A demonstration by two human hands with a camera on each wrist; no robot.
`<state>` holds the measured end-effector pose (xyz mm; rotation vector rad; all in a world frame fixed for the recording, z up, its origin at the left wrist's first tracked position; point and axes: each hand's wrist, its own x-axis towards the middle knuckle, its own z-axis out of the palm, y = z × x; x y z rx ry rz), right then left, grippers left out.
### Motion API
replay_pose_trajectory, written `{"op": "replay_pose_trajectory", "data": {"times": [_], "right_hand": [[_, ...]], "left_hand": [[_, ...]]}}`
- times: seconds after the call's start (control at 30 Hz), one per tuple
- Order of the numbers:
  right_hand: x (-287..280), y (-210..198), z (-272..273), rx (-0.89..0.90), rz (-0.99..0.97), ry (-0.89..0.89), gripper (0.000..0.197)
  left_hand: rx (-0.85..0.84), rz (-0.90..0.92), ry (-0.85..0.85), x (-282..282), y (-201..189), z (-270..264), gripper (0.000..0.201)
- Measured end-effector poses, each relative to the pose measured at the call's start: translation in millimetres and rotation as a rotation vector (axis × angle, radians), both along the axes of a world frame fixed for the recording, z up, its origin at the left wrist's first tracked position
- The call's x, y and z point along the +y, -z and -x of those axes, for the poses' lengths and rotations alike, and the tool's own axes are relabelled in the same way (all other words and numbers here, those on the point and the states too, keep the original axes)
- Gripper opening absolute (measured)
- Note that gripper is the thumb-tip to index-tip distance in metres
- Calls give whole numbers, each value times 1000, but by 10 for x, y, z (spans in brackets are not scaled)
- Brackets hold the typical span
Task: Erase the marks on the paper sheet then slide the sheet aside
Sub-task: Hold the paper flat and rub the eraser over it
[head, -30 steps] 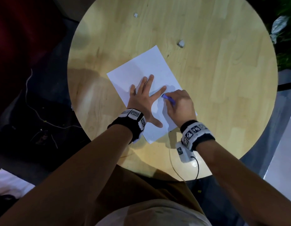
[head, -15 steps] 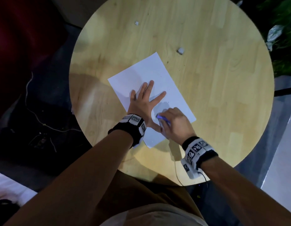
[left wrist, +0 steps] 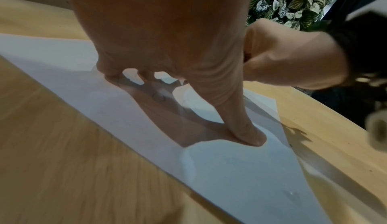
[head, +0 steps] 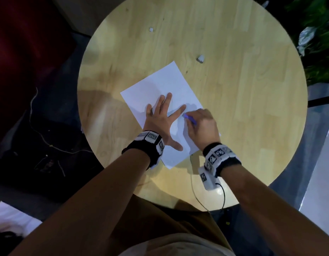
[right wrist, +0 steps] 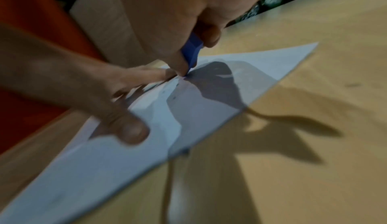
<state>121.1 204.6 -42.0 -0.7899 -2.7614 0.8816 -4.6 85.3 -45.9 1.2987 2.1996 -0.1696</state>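
Indoor lounge or office break area, judged from furnishings: round light-wood table (head: 233,108) on a dark floor, dense variegated foliage wall (left wrist: 293,1) close behind the table, dark red upholstered seating (head: 21,43) to one side, loose cable (head: 42,137) trailing across the floor (head: 49,182). Dim, warm artificial lighting

No readable text anywhere

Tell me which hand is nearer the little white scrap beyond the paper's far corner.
Right. The right hand works near the paper's right edge, below the scrap; the left hand lies flat farther left.
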Motion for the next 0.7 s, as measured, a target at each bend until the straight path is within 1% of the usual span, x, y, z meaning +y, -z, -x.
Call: {"op": "replay_pose_trajectory", "data": {"times": [0.03,0.1,0.13,0.17,0.23,0.3,0.33,0.4,0.47,0.5,0.53,0.6,0.63,0.7], "right_hand": [[-126,-3,-78,-23,26,-53,15],[-340,-59,-249,-67,74,-213,15],[-311,-78,-266,-84,80,-265,14],[-217,-73,-217,-93,70,-267,14],[-2,-16,-50,-70,7,-136,15],[50,16,-2,-28,-6,-13,16],[-40,11,-52,-25,10,-17,17],[-285,-54,-245,-54,67,-136,19],[-280,-100,-376,-76,91,-234,19],[-178,-93,-360,-79,75,-224,18],[-58,-69,-317,-71,38,-175,17],[96,-22,-245,-33,-26,-28,16],[78,-12,-252,-17,-25,18,16],[-147,-24,-375,-25,1,-7,15]], "left_hand": [[-8,-13,-6,-9,9,-2,144],[-17,-36,-14,-20,15,-3,142],[-15,-38,-13,-17,16,-2,142],[-9,-31,-11,-10,13,2,143],[4,-7,0,2,15,4,144],[13,-9,2,-2,23,0,145],[14,-22,-2,-9,29,-3,145],[0,-55,-21,-27,36,-5,144],[-10,-61,-31,-23,35,-9,145],[-5,-49,-31,-10,29,-14,145],[1,-36,-33,2,23,-24,145],[7,-21,-42,24,13,-47,146],[10,-17,-40,32,9,-53,146],[20,-14,-33,28,7,-64,145]]}}
